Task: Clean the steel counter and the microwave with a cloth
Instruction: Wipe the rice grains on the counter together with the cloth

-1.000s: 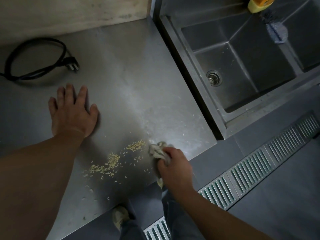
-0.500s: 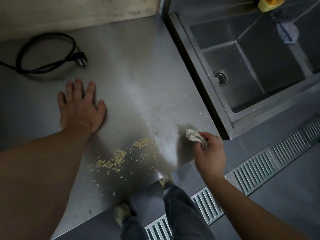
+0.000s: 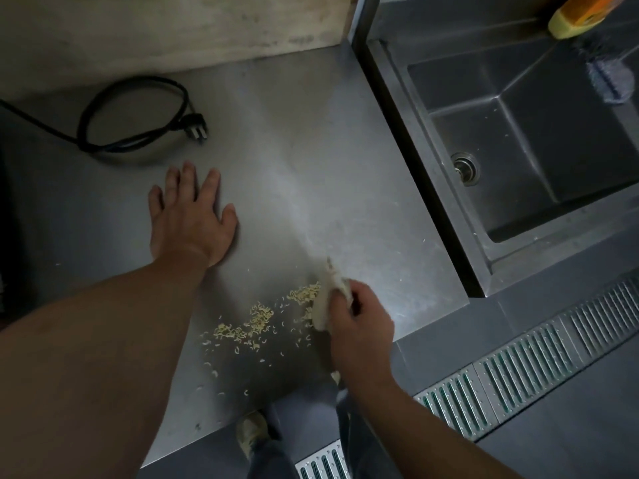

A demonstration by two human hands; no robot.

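My right hand point(image 3: 359, 323) grips the cloth point(image 3: 328, 299), the fingers curled around it. The cloth is pale, crumpled into a small bunch, and it touches the steel bench point(image 3: 311, 150) close to the front edge. Just beside it, on its left, lie the crumbs point(image 3: 256, 323): small yellowish curved pieces, dense near the cloth and more scattered toward the front edge.

My left hand point(image 3: 192, 216) lies flat on the bench with the fingers straight and a little spread; it holds nothing.

The bench is grey, dull, with a lighter streak that runs from the wall toward the cloth. A black cable point(image 3: 131, 112) with a plug point(image 3: 197, 128) lies looped at the back left, well apart from both hands.

At the right is the sink point(image 3: 518, 133) with its drain point(image 3: 466, 167). A yellow bottle point(image 3: 581, 15) at the top edge is cut off, and I cannot read any label on it. Something bluish point(image 3: 610, 81) below it is too blurred to tell. My shoe point(image 3: 250, 433) shows under the bench edge, near the floor grate point(image 3: 518, 368).
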